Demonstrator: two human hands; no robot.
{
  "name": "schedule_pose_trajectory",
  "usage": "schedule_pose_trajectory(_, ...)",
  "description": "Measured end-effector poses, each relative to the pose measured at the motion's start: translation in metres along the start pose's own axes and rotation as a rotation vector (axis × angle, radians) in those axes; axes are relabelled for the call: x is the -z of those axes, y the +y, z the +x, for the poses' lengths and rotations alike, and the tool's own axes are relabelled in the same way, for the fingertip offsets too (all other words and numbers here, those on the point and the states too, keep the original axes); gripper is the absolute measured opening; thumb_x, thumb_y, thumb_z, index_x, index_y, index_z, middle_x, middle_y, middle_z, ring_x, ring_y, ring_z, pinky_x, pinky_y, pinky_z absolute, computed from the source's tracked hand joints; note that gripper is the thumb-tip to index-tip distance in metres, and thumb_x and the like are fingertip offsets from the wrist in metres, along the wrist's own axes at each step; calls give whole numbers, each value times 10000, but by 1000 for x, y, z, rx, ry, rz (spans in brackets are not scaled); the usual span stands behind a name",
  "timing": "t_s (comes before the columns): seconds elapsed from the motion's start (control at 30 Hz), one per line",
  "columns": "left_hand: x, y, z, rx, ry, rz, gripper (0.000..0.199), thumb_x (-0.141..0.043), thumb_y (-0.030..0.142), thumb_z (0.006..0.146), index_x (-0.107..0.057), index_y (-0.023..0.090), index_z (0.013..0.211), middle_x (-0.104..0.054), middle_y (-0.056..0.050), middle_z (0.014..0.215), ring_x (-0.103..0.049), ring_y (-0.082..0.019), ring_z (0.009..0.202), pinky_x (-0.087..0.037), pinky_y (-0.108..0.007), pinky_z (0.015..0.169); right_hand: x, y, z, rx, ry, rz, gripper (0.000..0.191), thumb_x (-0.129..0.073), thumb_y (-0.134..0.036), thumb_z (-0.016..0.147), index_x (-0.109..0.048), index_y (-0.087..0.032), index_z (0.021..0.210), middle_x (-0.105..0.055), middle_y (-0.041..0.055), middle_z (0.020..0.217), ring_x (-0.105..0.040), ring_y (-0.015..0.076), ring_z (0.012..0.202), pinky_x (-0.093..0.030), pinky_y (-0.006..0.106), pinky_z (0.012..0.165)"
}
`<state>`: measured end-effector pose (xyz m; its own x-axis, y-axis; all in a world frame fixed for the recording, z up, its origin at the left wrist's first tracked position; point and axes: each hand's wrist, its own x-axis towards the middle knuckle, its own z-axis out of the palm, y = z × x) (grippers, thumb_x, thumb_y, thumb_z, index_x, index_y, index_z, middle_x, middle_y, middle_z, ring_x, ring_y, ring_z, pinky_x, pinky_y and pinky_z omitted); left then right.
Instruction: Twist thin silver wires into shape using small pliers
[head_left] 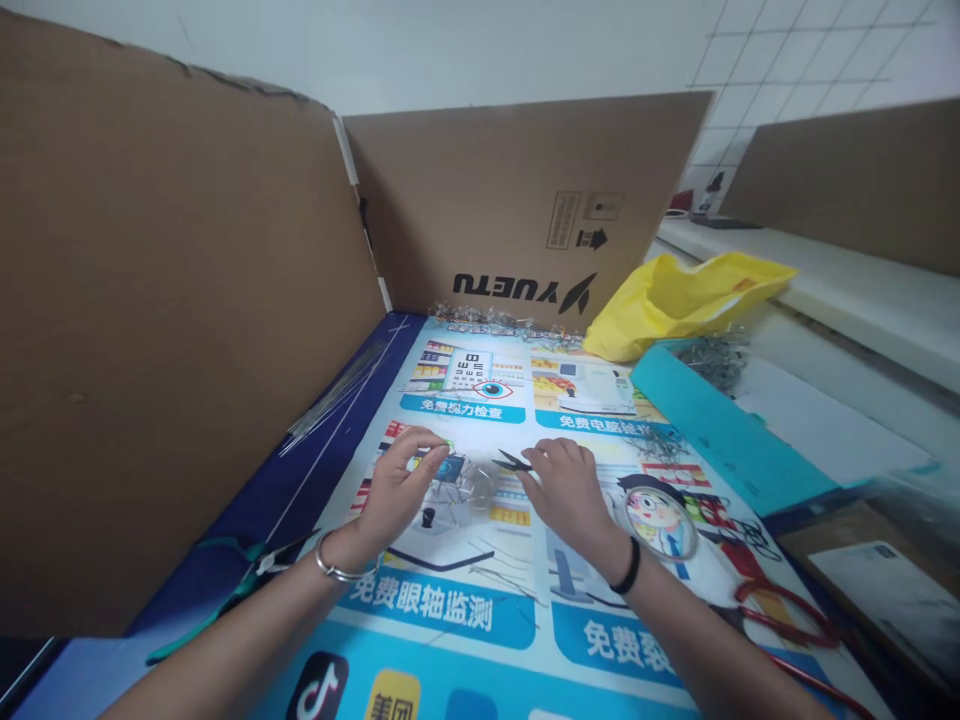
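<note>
My left hand (405, 482) is closed in a pinch, thumb against forefinger, over the printed sheet (517, 545). A faint loop of thin wire (480, 485) shows just beside its fingertips and seems to run into the pinch. Opposite it, my right hand (570, 485) is wrapped round small dark pliers (512, 461). Their slim jaws point left and stand apart, with a short gap between them and my left fingertips. Most of the handles is hidden in my palm. Loose wire bits (502, 580) lie on the sheet below my hands.
Cardboard panels rise at left (172, 300) and back (517, 210). Straight wires (334, 395) and teal-handled pliers (240, 590) lie left. Wire pieces (487, 318) line the back. At right are a yellow bag (675, 305), a teal box (735, 430) with tangled wire and a red-handled tool (787, 632).
</note>
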<state>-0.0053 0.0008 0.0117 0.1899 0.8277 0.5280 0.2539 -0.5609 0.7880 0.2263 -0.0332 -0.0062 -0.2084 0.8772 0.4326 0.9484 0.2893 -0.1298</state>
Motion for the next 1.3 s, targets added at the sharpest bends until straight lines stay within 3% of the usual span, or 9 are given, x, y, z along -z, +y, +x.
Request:
schedule_pose_trajectory(0.1, -4, 7, 6, -15, 3, 8, 76, -541, 231, 859, -584, 179, 824, -584, -18, 814, -547, -152, 816, -425, -293, 784, 15, -7, 5, -59, -11, 315, 177, -464, -258, 889, -608, -175, 950, -623, 73, 915, -542, 185, 880, -410, 324, 765)
schedule_pose_trajectory(0.2, -11, 10, 9, 26, 9, 19, 84, -548, 239, 851, -595, 179, 815, -595, -10, 802, -548, -149, 800, -425, -279, 769, 22, -18, 9, -155, -160, 680, 204, -441, -326, 896, -595, -200, 940, -638, 24, 852, -574, 135, 750, -439, 255, 657)
schedule_pose_trajectory(0.37, -22, -6, 4, 197, 28, -65, 118, -565, 276, 832, -606, 169, 802, -603, -10, 781, -552, -148, 768, -424, -261, 744, 0, -28, 14, -277, -252, 990, 206, -582, -290, 773, -574, -211, 963, -596, -12, 747, -555, 123, 654, -437, 241, 601)
schedule_pose_trajectory(0.63, -17, -32, 3, 420, -82, -295, 146, -607, 296, 804, -595, 153, 775, -559, 4, 729, -511, -120, 690, -407, -225, 660, -33, -30, 11, -352, -259, 1107, 231, -509, -232, 780, -534, -212, 1009, -560, -14, 747, -538, 119, 659, -441, 244, 597)
schedule_pose_trajectory(0.77, -18, -37, 3, 423, -132, -234, 134, -600, 292, 812, -601, 160, 790, -581, -1, 753, -527, -125, 715, -412, -229, 680, -40, -31, 5, -383, -242, 1166, 266, -511, -235, 769, -516, -203, 1033, -547, -12, 751, -525, 116, 647, -442, 245, 586)
schedule_pose_trajectory(1.13, -18, -42, 4, 346, -104, -106, 68, -626, 235, 787, -619, 167, 791, -609, 0, 769, -545, -124, 729, -429, -233, 708, -38, -36, -1, -462, -197, 1198, 217, -535, -272, 802, -565, -203, 1006, -556, -3, 731, -512, 110, 616, -433, 228, 532)
schedule_pose_trajectory(1.3, -13, -45, 9, 418, -181, -254, 162, -630, 252, 786, -594, 167, 920, -604, 3, 766, -561, -114, 698, -436, -217, 643, -42, -35, -4, -444, -184, 1177, 217, -532, -280, 818, -569, -208, 1019, -558, -4, 732, -515, 114, 630, -432, 227, 543)
